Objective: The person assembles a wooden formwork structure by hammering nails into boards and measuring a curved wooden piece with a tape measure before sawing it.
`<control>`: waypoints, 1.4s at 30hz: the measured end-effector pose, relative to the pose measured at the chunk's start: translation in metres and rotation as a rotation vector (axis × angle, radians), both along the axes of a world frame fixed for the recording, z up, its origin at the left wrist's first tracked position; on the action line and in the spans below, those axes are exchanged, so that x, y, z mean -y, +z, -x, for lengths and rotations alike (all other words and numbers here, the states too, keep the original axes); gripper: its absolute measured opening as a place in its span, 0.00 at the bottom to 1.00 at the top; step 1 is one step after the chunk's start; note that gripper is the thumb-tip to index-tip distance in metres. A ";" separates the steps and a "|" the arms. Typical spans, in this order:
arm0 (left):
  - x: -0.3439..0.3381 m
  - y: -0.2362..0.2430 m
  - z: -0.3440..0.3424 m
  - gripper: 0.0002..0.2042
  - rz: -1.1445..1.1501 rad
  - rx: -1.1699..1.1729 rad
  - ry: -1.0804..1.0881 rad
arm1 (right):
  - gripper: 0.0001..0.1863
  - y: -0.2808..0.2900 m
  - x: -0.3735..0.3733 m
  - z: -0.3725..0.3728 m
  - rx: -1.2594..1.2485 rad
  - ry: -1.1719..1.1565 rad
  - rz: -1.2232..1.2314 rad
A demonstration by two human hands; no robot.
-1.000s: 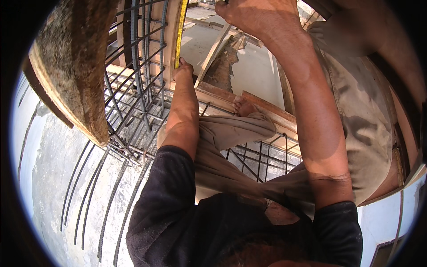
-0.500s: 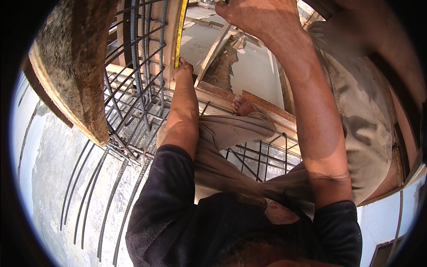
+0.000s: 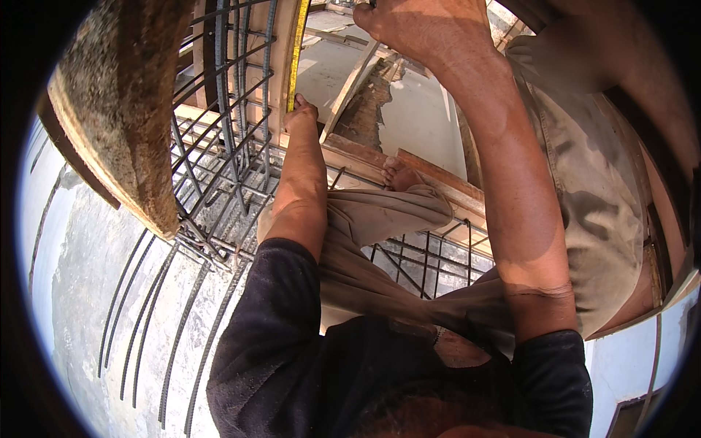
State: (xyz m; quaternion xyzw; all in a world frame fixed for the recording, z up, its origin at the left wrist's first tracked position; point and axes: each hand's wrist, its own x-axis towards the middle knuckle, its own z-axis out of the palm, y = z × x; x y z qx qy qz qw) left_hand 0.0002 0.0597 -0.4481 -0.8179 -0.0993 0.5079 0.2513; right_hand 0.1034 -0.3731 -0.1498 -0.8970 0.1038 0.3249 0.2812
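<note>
My left hand [image 3: 301, 115] is closed on the lower end of a yellow tape measure blade [image 3: 296, 62], pressing it to the edge of an upright wooden board [image 3: 280, 69]. The blade runs up along the board and out at the top edge. Higher up and to the right, my right hand [image 3: 431, 29] is bent at the wrist with its thumb curled in. Its other fingers are hidden behind the hand or cut off by the top edge, so what it holds cannot be made out.
A rebar cage [image 3: 241, 109] stands left of the board, and loose bar ends [image 3: 171, 350] stick out below it. A rough timber [image 3: 117, 109] hangs close at the left. My bare foot [image 3: 400, 175] rests by a plank [image 3: 445, 182]. More rebar [image 3: 431, 255] lies under my legs.
Almost nothing differs; both hands hold their places, with only a very slight shift of the right forearm.
</note>
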 end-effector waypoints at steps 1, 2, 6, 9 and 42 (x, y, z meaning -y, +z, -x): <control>0.002 0.001 0.000 0.29 0.003 0.000 -0.007 | 0.23 0.000 0.000 0.000 -0.006 -0.006 -0.005; 0.002 0.002 0.000 0.29 0.003 -0.003 -0.012 | 0.22 0.001 0.000 0.000 -0.011 -0.011 -0.011; 0.005 0.006 -0.001 0.29 0.004 -0.004 -0.034 | 0.22 0.007 0.003 0.005 0.083 -0.009 -0.036; 0.005 0.007 -0.003 0.29 0.004 -0.007 -0.046 | 0.22 0.009 0.004 0.005 0.053 -0.006 -0.059; -0.027 -0.022 0.007 0.29 0.012 0.099 0.050 | 0.22 -0.001 -0.001 0.003 0.013 0.000 -0.012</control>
